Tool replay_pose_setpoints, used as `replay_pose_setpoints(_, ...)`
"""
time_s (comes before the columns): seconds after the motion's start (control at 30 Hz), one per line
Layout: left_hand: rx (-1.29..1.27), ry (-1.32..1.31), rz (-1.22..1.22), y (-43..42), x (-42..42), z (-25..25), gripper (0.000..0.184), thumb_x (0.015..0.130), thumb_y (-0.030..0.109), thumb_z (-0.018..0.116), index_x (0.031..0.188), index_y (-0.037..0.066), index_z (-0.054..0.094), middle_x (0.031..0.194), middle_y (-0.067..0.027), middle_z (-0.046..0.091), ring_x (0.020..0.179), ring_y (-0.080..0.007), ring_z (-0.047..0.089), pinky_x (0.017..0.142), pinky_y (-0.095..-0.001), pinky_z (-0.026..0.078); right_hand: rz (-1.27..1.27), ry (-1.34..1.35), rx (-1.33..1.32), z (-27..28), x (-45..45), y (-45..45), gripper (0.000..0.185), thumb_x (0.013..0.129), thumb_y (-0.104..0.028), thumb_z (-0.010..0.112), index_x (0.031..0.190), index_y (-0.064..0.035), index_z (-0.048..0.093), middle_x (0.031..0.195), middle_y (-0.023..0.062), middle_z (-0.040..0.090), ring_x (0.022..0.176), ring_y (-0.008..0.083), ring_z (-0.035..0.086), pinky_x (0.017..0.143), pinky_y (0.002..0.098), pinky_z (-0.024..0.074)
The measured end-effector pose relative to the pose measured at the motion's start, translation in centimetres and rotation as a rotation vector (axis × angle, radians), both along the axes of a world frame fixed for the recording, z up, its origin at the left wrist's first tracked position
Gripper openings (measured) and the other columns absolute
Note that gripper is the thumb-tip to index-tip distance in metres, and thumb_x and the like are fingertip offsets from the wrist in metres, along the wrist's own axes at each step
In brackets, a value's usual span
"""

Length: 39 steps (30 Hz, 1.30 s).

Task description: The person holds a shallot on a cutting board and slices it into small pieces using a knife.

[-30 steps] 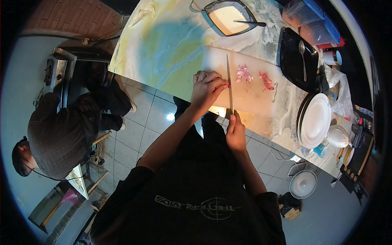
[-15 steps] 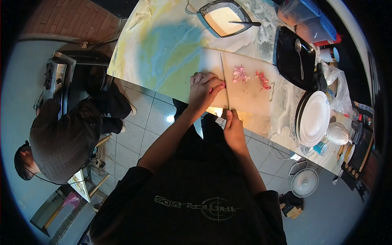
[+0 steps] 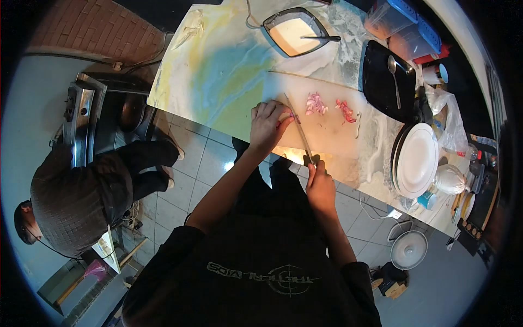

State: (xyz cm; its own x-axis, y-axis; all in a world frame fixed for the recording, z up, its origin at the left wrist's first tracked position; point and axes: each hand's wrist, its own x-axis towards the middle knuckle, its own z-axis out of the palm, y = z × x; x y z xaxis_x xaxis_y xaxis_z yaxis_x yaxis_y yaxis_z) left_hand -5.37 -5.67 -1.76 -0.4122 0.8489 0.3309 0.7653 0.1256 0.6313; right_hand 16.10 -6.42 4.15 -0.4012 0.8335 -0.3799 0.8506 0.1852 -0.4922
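Note:
On the pale cutting board, my left hand is closed, fingertips pinching a small reddish-purple piece that looks like shallot, mostly hidden by the fingers. My right hand grips the handle of a long knife at the board's near edge. The blade slants away from me, up and to the left, right beside the left fingertips. To the right of the blade lie a heap of sliced shallots and a smaller heap of chopped red chili.
A square bowl of creamy batter with a utensil stands at the far side. Right of the board are a black tray with a spoon, stacked plates and plastic containers. A person bends near a stove at left.
The knife has tilted, its tip swinging left and its handle shifting slightly right with my right hand. My left hand keeps its pinch. The person at left has leaned lower.

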Motion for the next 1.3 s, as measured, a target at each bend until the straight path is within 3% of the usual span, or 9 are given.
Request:
replay_pose_setpoints(0.3, -0.037, 0.029, -0.006, 0.0, 0.0, -0.4, 0.024, 0.081, 0.027, 0.079, 0.102, 0.017, 0.070, 0.102, -0.0029, 0.059, 0.101, -0.0259, 0.057, 0.090, -0.0430, 0.039, -0.004, 0.130, 0.101, -0.1, 0.6, 2.0, 0.024, 0.107, -0.025, 0.047, 0.102, -0.0020, 0.051, 0.066, 0.0291, 0.060, 0.064, 0.0510, 0.062, 0.052, 0.0558, 0.0440)
replay_pose_setpoints(0.4, -0.038, 0.033, -0.021, 0.0, 0.0, -0.1, 0.024, 0.081, 0.027, 0.079, 0.101, 0.017, 0.070, 0.103, -0.0031, 0.059, 0.101, -0.0260, 0.056, 0.089, -0.0430, 0.039, -0.033, 0.346, 0.096, -0.7, 1.0, 2.2, 0.031, 0.109, -0.029, 0.043, 0.098, -0.0010, 0.052, 0.057, 0.0180, 0.055, 0.050, 0.0376, 0.057, 0.048, 0.0446, 0.0411)
replay_pose_setpoints(0.47, -0.025, 0.035, -0.022, 0.1, 0.0, 0.1, 0.024, 0.081, 0.027, 0.079, 0.101, 0.017, 0.070, 0.104, -0.0032, 0.059, 0.101, -0.0260, 0.056, 0.089, -0.0429, 0.039, -0.250, 0.567, -0.285, -0.6, 1.4, 2.2, 0.040, 0.111, -0.034, 0.038, 0.097, 0.0002, 0.054, 0.056, 0.0038, 0.045, 0.047, 0.0177, 0.044, 0.047, 0.0339, 0.0353)
replay_pose_setpoints(0.6, -0.033, 0.042, -0.010, 0.2, 0.0, -0.3, 0.024, 0.081, 0.029, 0.079, 0.100, 0.017, 0.071, 0.103, -0.0032, 0.059, 0.100, -0.0257, 0.057, 0.088, -0.0427, 0.039, -0.264, 0.508, -0.301, -0.7, 1.0, 1.3, 0.047, 0.112, -0.038, 0.034, 0.098, 0.0013, 0.055, 0.061, -0.0031, 0.040, 0.053, 0.0071, 0.037, 0.048, 0.0294, 0.0324)
replay_pose_setpoints(0.7, -0.035, 0.031, 0.002, 0.0, -0.1, -0.4, 0.023, 0.081, 0.029, 0.080, 0.099, 0.017, 0.072, 0.103, -0.0029, 0.059, 0.099, -0.0252, 0.057, 0.088, -0.0426, 0.039, -0.240, 0.471, -0.234, -1.1, -0.1, 0.5, 0.047, 0.112, -0.038, 0.033, 0.098, 0.0011, 0.056, 0.059, 0.0014, 0.043, 0.052, 0.0123, 0.042, 0.051, 0.0321, 0.0358)
replay_pose_setpoints(0.77, -0.034, 0.020, 0.009, 0.1, 0.0, -0.4, 0.023, 0.081, 0.029, 0.080, 0.099, 0.017, 0.072, 0.103, -0.0027, 0.059, 0.099, -0.0249, 0.057, 0.088, -0.0425, 0.039, -0.166, 0.354, -0.273, -0.3, -0.7, 0.4, 0.046, 0.111, -0.034, 0.034, 0.126, 0.0051, 0.055, 0.084, 0.0301, 0.063, 0.077, 0.0475, 0.062, 0.069, 0.0490, 0.0476)
replay_pose_setpoints(0.8, -0.019, 0.017, 0.007, 0.1, 0.0, -0.2, 0.022, 0.081, 0.029, 0.080, 0.098, 0.018, 0.073, 0.102, -0.0024, 0.060, 0.098, -0.0240, 0.057, 0.088, -0.0416, 0.039, -0.174, 0.354, -0.315, -0.5, -0.9, 0.3, 0.046, 0.111, -0.033, 0.034, 0.126, 0.0053, 0.054, 0.092, 0.0331, 0.063, 0.088, 0.0524, 0.061, 0.075, 0.0513, 0.0478)
replay_pose_setpoints(1.1, 0.014, -0.017, -0.011, 0.2, 0.0, 0.3, 0.020, 0.080, 0.025, 0.081, 0.097, 0.019, 0.073, 0.097, -0.0002, 0.059, 0.093, -0.0213, 0.057, 0.086, -0.0396, 0.038, -0.199, 0.354, -0.311, -0.8, -1.5, -0.3, 0.045, 0.111, -0.030, 0.036, 0.124, 0.0080, 0.055, 0.108, 0.0357, 0.063, 0.106, 0.0534, 0.058, 0.090, 0.0491, 0.0481)
replay_pose_setpoints(1.3, 0.005, -0.032, -0.016, 0.2, 0.0, 0.6, 0.020, 0.081, 0.024, 0.081, 0.098, 0.019, 0.073, 0.095, 0.0012, 0.059, 0.091, -0.0202, 0.057, 0.086, -0.0391, 0.037, -0.184, 0.303, -0.282, -0.4, -1.2, -0.2, 0.046, 0.111, -0.030, 0.036, 0.127, 0.0087, 0.054, 0.098, 0.0361, 0.064, 0.095, 0.0529, 0.063, 0.082, 0.0506, 0.0504)
